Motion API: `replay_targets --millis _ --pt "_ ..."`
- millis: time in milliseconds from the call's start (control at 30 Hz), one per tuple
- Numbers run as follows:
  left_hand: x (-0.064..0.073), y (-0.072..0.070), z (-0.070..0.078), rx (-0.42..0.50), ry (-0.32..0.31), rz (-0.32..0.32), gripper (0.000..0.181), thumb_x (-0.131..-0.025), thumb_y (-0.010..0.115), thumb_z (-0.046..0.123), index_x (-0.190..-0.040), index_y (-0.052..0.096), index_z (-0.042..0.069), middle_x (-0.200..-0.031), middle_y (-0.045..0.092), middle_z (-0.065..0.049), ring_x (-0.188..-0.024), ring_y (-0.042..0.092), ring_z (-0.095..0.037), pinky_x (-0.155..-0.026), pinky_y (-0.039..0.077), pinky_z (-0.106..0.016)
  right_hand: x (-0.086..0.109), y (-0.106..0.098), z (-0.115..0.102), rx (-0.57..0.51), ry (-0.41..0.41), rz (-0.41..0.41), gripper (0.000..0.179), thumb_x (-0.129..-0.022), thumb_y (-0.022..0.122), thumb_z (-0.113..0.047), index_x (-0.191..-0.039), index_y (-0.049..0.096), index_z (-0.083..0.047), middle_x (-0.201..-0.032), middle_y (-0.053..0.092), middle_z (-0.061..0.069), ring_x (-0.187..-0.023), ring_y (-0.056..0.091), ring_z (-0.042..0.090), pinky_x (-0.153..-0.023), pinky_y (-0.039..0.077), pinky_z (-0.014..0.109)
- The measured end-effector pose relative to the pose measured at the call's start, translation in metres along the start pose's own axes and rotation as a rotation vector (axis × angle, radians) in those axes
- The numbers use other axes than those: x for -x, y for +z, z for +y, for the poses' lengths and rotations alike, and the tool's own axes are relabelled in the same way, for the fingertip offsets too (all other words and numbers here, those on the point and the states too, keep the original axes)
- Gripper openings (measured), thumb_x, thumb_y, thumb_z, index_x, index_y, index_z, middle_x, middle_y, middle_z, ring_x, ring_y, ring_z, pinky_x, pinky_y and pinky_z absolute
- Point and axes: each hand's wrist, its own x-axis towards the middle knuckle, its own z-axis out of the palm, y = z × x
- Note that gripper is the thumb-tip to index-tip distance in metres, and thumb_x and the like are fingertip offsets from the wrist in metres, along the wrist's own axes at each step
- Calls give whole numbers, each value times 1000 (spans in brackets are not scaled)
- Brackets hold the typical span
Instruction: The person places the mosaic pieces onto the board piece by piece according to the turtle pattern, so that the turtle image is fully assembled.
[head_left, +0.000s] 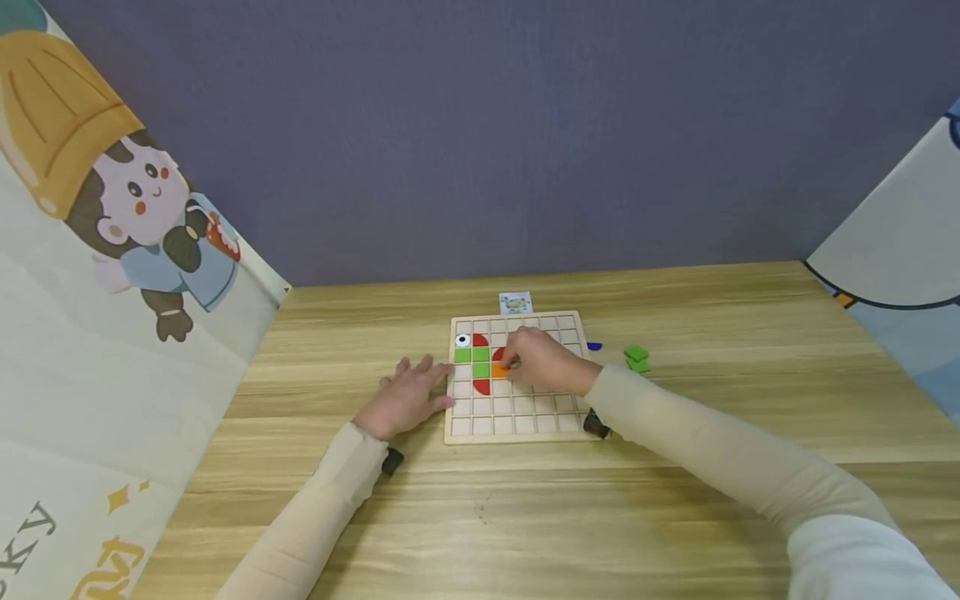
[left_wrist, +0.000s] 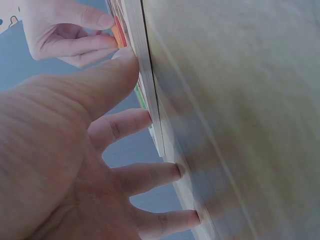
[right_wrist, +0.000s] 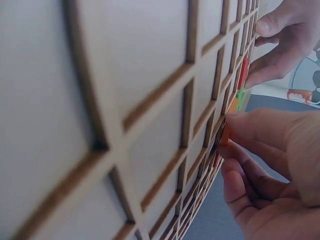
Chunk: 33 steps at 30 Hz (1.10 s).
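Note:
A wooden grid board (head_left: pixel 525 423) lies on the table. In its left part sit a white eye tile (head_left: pixel 462 340), several green square tiles (head_left: pixel 481 355), red curved tiles (head_left: pixel 482 387) and an orange tile (head_left: pixel 498 370). My right hand (head_left: pixel 546 360) is over the board and pinches another orange tile (right_wrist: pixel 226 135) between thumb and fingers, right at the grid beside the placed one. With fingers spread, my left hand (head_left: pixel 407 398) rests at the board's left edge; its thumb (left_wrist: pixel 126 55) and index finger touch the rim, while other fingertips reach the tabletop.
A small picture card (head_left: pixel 515 302) lies against the board's far edge. To the right are a blue piece (head_left: pixel 594 346), partly hidden, and loose green tiles (head_left: pixel 636 352). A dark partition (head_left: pixel 525 167) stands behind the table (head_left: pixel 480 517).

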Motion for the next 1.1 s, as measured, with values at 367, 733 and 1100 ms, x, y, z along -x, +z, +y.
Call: replay_targets --millis 367,733,1100 --pt "0 0 0 3 19 11 61 -90 58 45 -144 41 22 -151 22 -20 -130 18 -56 -94 19 -75 1 1 -1 3 -34 9 11 -80 74 -3 -90 76 -4 -86 64 0 -83 55 15 -73 51 27" --pt "1 -2 1 9 25 20 60 -90 58 44 -143 42 20 -150 23 -22 -130 18 -57 -94 19 -75 -2 2 -1 16 -72 19 9 -81 72 -1 -85 76 -7 -81 62 -3 -81 56 14 -72 51 27" --pt "1 -1 1 10 13 7 61 -90 58 44 -144 41 21 -151 22 -20 -131 17 -56 -94 18 -75 4 -1 -3 14 -69 -18 8 -81 73 -6 -88 76 -9 -86 63 -4 -84 53 13 -77 49 29"
